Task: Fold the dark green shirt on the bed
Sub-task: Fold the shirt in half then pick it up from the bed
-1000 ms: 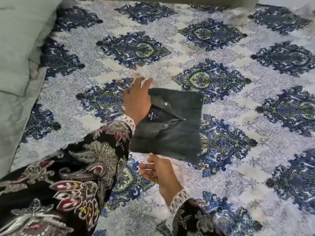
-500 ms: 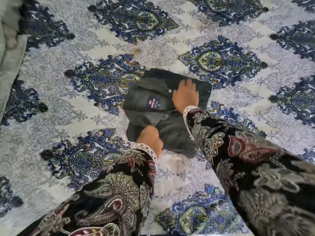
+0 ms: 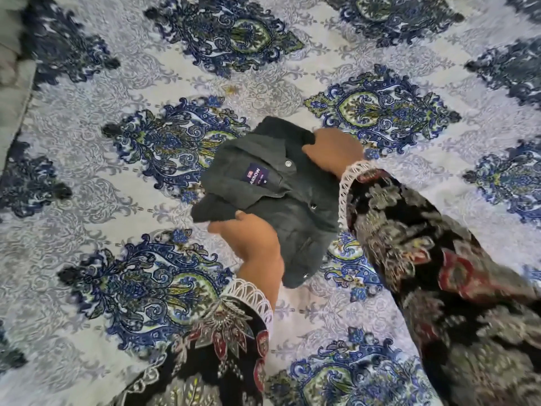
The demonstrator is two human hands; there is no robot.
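Note:
The dark green shirt (image 3: 295, 197) is folded into a small packet, collar and a blue brand label facing up, in the middle of the bed (image 3: 123, 177). My left hand (image 3: 251, 244) grips its near left edge, thumb on top. At the far right edge, by the collar, my right hand (image 3: 336, 152) clasps the packet with its fingers curled under. The packet looks slightly raised off the bedspread between both hands. Patterned dark sleeves with white lace cuffs cover my forearms.
A white bedspread with large blue and green medallions fills the view. Grey-green bedding (image 3: 13, 92) lies along the far left edge.
Both hands have gone from pressing flat on the folded shirt to gripping its two opposite edges. The packet has tilted and come up a little.

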